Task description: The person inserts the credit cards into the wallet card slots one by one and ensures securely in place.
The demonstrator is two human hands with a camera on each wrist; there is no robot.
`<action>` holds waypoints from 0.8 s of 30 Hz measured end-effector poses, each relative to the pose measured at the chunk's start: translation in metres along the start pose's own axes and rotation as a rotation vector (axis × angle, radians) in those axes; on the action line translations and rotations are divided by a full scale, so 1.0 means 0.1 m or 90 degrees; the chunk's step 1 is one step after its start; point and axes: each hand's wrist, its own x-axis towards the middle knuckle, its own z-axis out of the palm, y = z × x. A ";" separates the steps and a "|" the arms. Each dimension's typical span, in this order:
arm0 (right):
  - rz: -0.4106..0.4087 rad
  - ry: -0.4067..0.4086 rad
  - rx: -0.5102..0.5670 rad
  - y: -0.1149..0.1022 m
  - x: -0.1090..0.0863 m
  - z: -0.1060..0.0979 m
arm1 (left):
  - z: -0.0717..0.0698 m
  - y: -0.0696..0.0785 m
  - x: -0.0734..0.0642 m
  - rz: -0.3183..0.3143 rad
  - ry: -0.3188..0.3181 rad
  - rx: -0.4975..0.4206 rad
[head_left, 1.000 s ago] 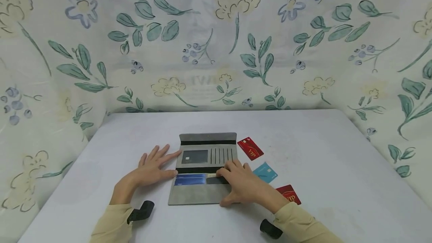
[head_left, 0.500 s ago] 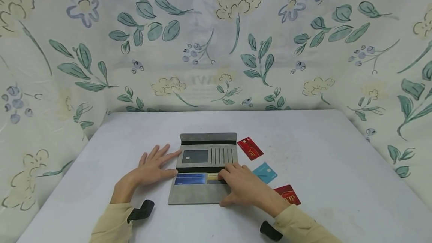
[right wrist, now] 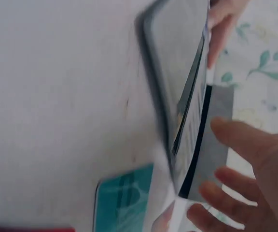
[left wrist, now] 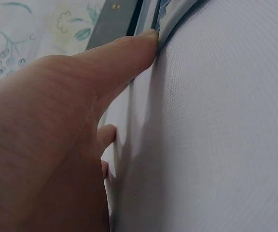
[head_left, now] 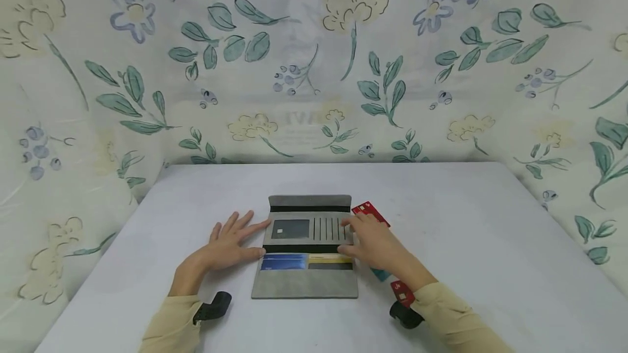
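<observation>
A grey card wallet [head_left: 304, 287] lies unfolded on the table. Its lower pockets hold a blue card [head_left: 283, 261] on the left and a yellow-topped card [head_left: 330, 259] on the right; a dark card sits behind the upper window. My left hand [head_left: 223, 249] lies with spread fingers, index fingertip and thumb touching the wallet's left edge; the left wrist view shows the thumb [left wrist: 129, 53] there. Over the wallet's right edge hovers my right hand [head_left: 380, 244], fingers loosely bent and holding nothing. Beneath and beyond it, a red card [head_left: 374, 212] and a teal card [right wrist: 122, 200] are partly hidden.
Another red card [head_left: 402, 292] lies by the right wrist, partly covered by the sleeve. Black wrist-worn pieces [head_left: 213, 306] sit at both cuffs. A flower-patterned cloth [head_left: 314, 70] hangs behind the white table [head_left: 451, 206].
My right hand has left the lower right pocket and moved up and right toward the upper red card. The yellow-topped card now shows in that pocket. The left hand keeps its place.
</observation>
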 end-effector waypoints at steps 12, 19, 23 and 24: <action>0.241 0.087 -0.031 0.36 0.17 0.02 | 0.02 -0.01 0.01 -0.005 -0.002 0.011; 0.268 0.078 -0.045 0.42 0.15 0.01 | 0.01 0.00 0.01 -0.011 -0.006 0.005; 0.269 0.074 -0.038 0.42 0.15 -0.02 | 0.00 0.00 0.00 -0.017 -0.006 0.002; 0.271 0.073 -0.034 0.42 0.16 -0.03 | 0.00 0.00 0.00 -0.016 -0.006 0.001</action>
